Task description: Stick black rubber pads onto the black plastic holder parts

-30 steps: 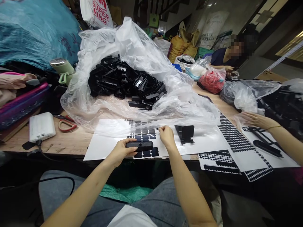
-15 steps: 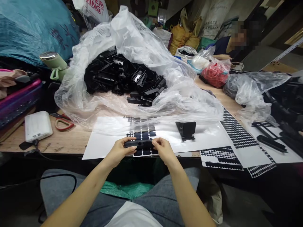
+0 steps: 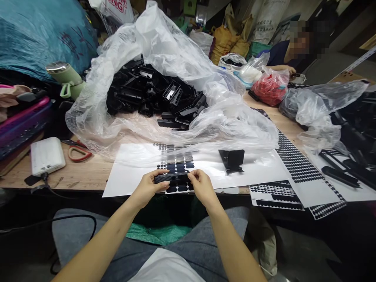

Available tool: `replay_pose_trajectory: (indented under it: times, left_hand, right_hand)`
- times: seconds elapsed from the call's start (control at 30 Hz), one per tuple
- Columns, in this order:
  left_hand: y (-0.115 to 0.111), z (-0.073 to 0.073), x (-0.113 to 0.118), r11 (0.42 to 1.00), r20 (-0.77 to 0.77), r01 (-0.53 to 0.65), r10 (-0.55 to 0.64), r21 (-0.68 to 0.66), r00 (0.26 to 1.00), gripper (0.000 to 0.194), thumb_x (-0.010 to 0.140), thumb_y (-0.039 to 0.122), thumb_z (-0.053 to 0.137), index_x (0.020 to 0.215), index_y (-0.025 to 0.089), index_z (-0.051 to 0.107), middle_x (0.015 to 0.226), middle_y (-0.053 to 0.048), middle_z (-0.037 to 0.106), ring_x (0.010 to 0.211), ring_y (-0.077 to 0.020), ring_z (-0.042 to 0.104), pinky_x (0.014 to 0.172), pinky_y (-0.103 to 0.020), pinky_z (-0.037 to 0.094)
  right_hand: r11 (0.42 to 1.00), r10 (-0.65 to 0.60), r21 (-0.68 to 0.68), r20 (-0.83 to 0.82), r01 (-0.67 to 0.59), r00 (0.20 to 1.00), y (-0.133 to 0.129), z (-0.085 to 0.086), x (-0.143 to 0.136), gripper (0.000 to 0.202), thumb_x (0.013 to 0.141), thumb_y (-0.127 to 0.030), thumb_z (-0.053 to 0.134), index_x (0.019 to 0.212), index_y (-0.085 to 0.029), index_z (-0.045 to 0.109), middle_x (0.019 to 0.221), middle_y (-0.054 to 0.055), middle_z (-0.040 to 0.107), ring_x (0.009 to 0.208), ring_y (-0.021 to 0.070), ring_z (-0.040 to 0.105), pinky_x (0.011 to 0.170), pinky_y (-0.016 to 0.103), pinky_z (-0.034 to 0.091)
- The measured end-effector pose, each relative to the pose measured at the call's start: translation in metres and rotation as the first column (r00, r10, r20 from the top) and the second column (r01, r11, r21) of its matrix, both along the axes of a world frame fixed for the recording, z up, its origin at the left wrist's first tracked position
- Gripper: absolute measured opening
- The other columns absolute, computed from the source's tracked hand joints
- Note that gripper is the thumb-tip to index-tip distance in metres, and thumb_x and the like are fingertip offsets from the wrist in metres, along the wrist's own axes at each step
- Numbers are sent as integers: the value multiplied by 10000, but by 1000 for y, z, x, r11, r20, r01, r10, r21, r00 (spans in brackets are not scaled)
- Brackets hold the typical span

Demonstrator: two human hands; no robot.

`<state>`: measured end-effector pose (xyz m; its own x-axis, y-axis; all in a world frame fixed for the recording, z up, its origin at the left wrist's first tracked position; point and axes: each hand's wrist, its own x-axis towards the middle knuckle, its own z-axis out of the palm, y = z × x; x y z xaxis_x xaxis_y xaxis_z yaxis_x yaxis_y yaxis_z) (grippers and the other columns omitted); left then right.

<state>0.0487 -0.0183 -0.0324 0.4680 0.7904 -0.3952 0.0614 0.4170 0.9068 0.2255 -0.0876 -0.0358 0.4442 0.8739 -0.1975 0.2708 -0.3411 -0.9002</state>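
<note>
Working one end of a black bar [image 3: 176,178], I'd guess — left hand [image 3: 149,187] fingers clamped on it, right hand [image 3: 202,186] pinching that end — needs steadiness next

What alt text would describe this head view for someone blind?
A bare left hand and right hand hold a long, black, plastic-looking part above rounded black shapes on white sheeting. Beyond, crumpled translucent plastic surrounds a heap of black parts.
</note>
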Motion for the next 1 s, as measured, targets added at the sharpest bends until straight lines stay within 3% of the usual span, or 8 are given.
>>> replay_pose_trajectory:
  times: [0.33, 0.57, 1.0]
  left_hand:
    - [0, -2, -1, 1000, 17, 12, -12, -5, 1000, 458, 594, 228, 750, 1021, 162, 598, 837, 0, 591, 718, -131, 621, 743, -331, 547]
    - [-1, -3, -1, 1000, 22, 4, -4, -2, 1000, 456, 589, 222, 753, 1017, 166, 605, 840, 0, 592, 720, -134, 622, 740, -337, 548]
    - [0, -3, -1, 1000, 14, -7, 7, -2, 1000, 463, 581, 223, 757, 1014, 163, 605, 832, -1, 593, 710, -141, 628, 749, -358, 546]
  right_hand:
    - [999, 37, 24, -69, -35, 997, -2, -1, 6, 207, 771, -384, 482, 737, -187, 538, 755, 23, 584, 715, 159, 535, 690, 293, 420]
    - [999, 32, -4, -12, -32, 999, -1, 5, 2, 187, 775, -362, 466, 735, -189, 523, 707, 18, 564, 656, 155, 510, 614, 279, 402]
    - [1000, 14, -3, 115, -14, 993, 0, 6, -4, 150, 789, -316, 449, 740, -190, 514, 754, 38, 581, 715, 177, 529, 644, 295, 396]
